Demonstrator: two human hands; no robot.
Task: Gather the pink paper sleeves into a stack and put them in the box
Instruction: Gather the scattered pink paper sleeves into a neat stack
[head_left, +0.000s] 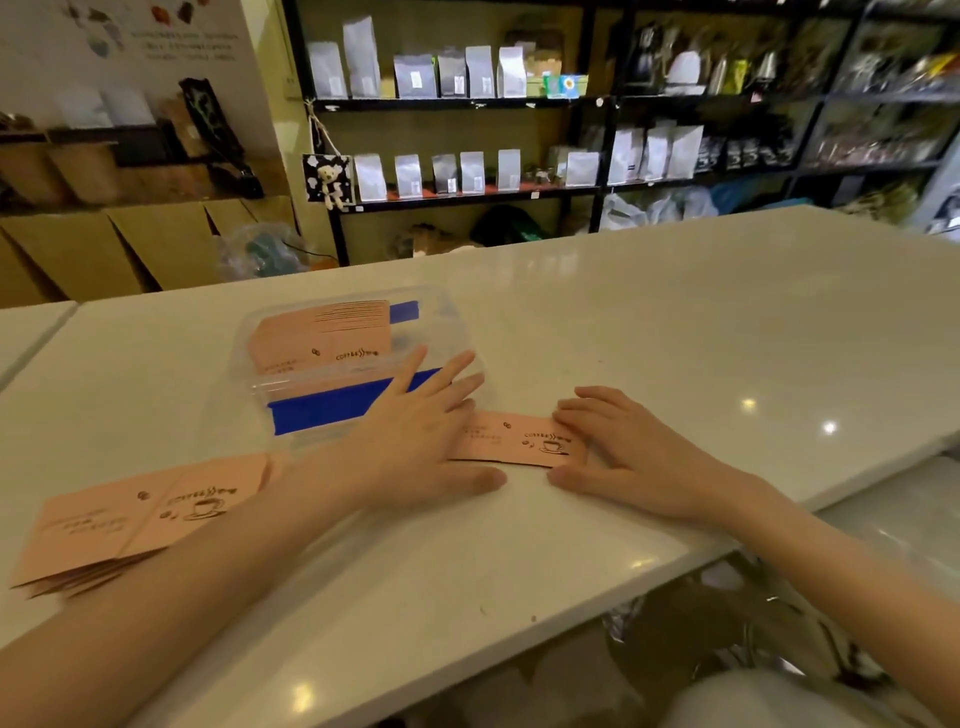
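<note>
A small stack of pink paper sleeves lies flat on the white counter between my hands. My left hand rests flat over its left end, fingers spread. My right hand presses its right end, thumb at the near edge. A clear plastic box with blue tape stands just behind my left hand and holds more pink sleeves. A fanned pile of pink sleeves lies at the near left, partly under my left forearm.
The white counter stretches far to the right and back. Its near edge runs diagonally below my right arm. Black shelves with pouches and cardboard boxes stand behind the counter.
</note>
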